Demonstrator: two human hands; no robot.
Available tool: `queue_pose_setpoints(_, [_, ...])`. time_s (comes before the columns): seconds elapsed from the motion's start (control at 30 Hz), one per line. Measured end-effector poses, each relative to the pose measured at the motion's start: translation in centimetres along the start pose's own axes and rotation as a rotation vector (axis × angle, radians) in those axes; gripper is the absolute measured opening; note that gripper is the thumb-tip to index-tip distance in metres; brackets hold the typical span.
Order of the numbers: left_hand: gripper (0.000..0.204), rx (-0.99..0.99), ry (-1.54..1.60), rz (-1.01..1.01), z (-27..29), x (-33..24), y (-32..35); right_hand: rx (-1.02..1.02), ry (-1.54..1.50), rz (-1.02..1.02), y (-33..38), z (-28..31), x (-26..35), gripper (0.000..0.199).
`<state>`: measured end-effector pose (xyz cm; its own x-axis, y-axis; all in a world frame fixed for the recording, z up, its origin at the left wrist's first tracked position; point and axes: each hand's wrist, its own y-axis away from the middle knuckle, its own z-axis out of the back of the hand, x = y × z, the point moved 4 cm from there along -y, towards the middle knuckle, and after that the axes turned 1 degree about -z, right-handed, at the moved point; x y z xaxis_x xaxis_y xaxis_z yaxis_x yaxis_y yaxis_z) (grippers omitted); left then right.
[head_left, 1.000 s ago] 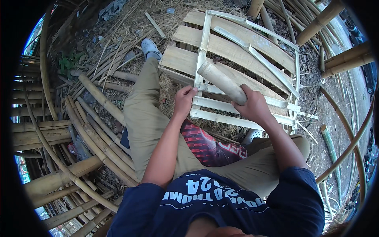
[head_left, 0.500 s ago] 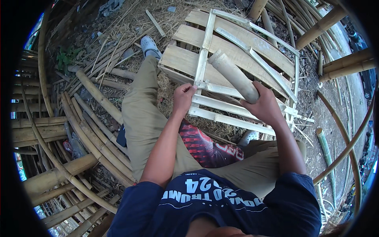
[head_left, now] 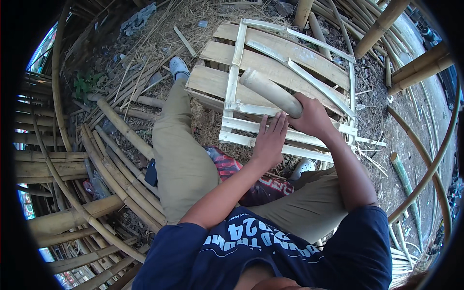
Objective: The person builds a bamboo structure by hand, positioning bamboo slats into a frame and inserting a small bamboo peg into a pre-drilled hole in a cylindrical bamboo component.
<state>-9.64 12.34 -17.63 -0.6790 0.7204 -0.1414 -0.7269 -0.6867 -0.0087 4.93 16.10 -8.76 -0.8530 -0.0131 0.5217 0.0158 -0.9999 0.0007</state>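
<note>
My right hand (head_left: 311,116) is wrapped round the near end of a thick, pale bamboo tube (head_left: 270,90), which slants up and to the left over a slatted frame. My left hand (head_left: 270,142) lies across the frame's near slats (head_left: 241,124), just left of the right hand, with its fingers stretched out. The frame is made of pale split-bamboo strips (head_left: 235,67) and rests on a low platform of wide wooden boards (head_left: 275,63). One loose-looking strip (head_left: 309,79) runs diagonally across the boards. The left hand's palm is hidden.
Curved bamboo poles (head_left: 121,169) are stacked at my left, beside a bamboo slat structure (head_left: 48,169). Upright bamboo posts (head_left: 382,29) stand at the far right. A green bamboo length (head_left: 406,188) lies on the right. Straw and scraps (head_left: 145,53) cover the ground ahead.
My left hand has left the frame's left corner and moved right along the near slats, its fingers opening out. The bamboo tube in my right hand has tipped lower. The view has shifted slightly.
</note>
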Motion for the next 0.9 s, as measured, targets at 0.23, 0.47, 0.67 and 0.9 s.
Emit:
queue_pose_setpoints(0.23, [0.112, -0.043, -0.015, -0.031, -0.3, 0.4, -0.4, 0.042, 0.276, 0.268, -3.7, -0.5, 0.4, 0.042])
queue_pose_setpoints(0.47, [0.113, -0.069, 0.057, -0.067, 0.4, 0.9, -0.7, 0.108, 0.382, 0.365, -7.1, -3.0, 1.4, 0.037])
queue_pose_setpoints(0.67, [0.112, -0.054, 0.018, -0.102, 0.8, 1.0, -0.9, 0.174, 0.377, 0.373, -7.5, -4.6, -0.3, 0.04])
queue_pose_setpoints(0.9, [0.114, -0.034, 0.036, -0.084, 0.7, 0.6, -0.2, 0.199, 0.366, 0.323, -7.7, -4.1, -0.8, 0.042])
